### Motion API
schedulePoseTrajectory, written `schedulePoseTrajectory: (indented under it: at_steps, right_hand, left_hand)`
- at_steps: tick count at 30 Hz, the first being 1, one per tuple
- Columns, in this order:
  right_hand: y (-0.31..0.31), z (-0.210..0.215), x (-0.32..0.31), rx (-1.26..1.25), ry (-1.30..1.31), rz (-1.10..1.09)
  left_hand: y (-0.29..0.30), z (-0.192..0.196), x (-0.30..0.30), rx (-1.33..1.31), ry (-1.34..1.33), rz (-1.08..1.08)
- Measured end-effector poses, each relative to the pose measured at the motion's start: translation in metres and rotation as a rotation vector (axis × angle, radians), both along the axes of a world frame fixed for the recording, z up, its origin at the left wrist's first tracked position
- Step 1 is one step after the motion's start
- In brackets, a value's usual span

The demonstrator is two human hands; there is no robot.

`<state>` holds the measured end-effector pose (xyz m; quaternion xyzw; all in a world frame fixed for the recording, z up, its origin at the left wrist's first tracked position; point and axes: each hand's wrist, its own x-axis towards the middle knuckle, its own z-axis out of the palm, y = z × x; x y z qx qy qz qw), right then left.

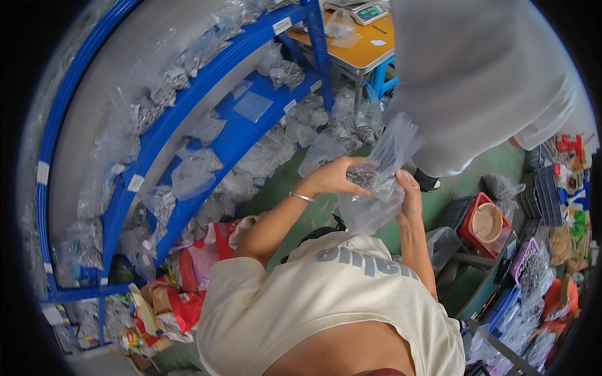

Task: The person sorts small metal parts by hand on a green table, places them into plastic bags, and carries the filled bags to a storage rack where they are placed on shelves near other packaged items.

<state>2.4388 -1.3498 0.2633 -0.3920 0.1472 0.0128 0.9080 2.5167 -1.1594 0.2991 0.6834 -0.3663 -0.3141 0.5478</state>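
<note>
In front of my chest, clear plastic bag material (pixel 375 212) hangs between my two hands; I cannot tell whether it is one bag or two. Small dark metallic pieces (pixel 365 175) show through the plastic beside my left fingers. My left hand (pixel 335 177), with a silver bangle at its wrist, curls its fingers and thumb round this filled part. On the other side, my right hand (pixel 409 190) is closed, pinching the plastic between thumb and fingers. A loose end of the plastic stands up above the hands.
Blue shelving (pixel 251 56) with bagged metal parts lines the left, more bags (pixel 263 153) on the floor beneath. A person in a grey garment (pixel 476 81) stands close ahead. Behind is a yellow table (pixel 367 50) with a scale (pixel 367 11). A red basket (pixel 481 219) stands at right.
</note>
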Motion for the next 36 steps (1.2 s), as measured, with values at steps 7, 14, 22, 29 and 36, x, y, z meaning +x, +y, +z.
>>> schedulePoseTrajectory:
  at_steps: [7, 14, 22, 29, 36]
  right_hand:
    - [0.019, -0.004, -0.007, 0.016, 0.067, 0.086]
    - [0.055, -0.019, -0.023, -0.273, -0.017, 0.262]
    - [0.11, -0.061, -0.008, -0.587, -0.108, 0.267]
    - [0.174, -0.08, 0.037, -0.794, -0.185, 0.219]
    - [0.214, -0.083, 0.087, -0.927, -0.135, 0.145]
  left_hand:
    - [0.025, -0.032, -0.061, -0.333, 0.535, 0.393]
    - [0.045, -0.03, -0.114, -0.244, 0.285, 0.635]
    - [0.074, -0.071, -0.126, -0.183, 0.182, 1.268]
    - [0.139, -0.078, -0.083, -0.205, 0.284, 1.285]
    - [0.199, -0.108, -0.013, -0.445, 0.608, 1.084]
